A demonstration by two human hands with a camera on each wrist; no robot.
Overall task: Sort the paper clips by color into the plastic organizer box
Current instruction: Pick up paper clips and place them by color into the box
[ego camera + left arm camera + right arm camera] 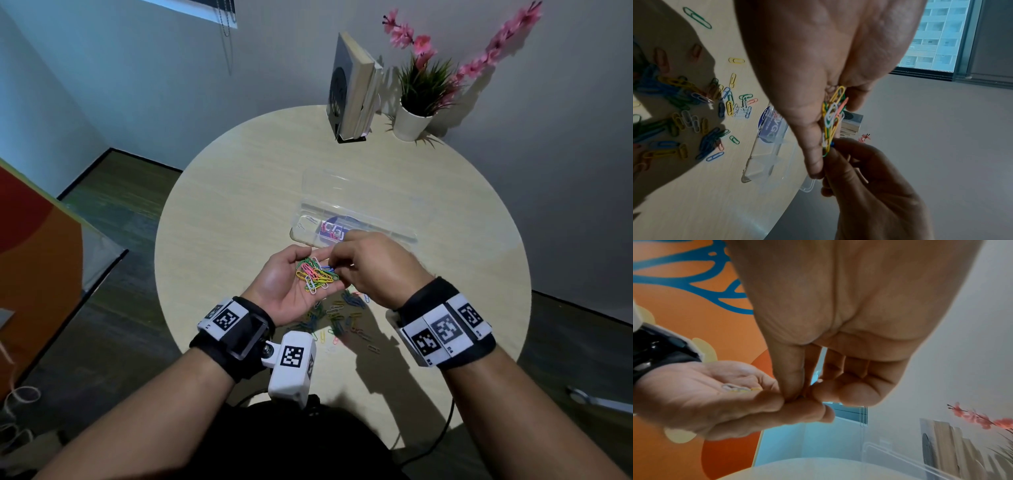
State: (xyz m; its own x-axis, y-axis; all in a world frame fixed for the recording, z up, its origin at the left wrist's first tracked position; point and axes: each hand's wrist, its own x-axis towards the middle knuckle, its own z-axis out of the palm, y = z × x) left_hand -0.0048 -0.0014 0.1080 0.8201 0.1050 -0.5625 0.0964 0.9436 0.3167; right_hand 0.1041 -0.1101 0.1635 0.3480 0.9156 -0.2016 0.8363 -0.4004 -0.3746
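My left hand (pixel 284 284) lies palm up above the table's near half. A mixed heap of coloured paper clips (pixel 317 275) rests on its palm, seen edge-on in the left wrist view as paper clips (pixel 831 120). My right hand (pixel 337 262) reaches in from the right. Its thumb and forefinger pinch one clip at the heap's far edge, and a bit of blue shows at the fingertips (pixel 832 143). The clear organizer box (pixel 407 236) stands open just beyond the hands. It holds a few pink clips (pixel 331 232) and white clips (pixel 310 219) in separate compartments.
Many loose clips (pixel 342 318) of mixed colours lie on the round table (pixel 239 192) under and before my hands. A book stand (pixel 349 89) and a potted plant (pixel 412 116) are at the far edge. An orange panel (pixel 37 246) stands at the left.
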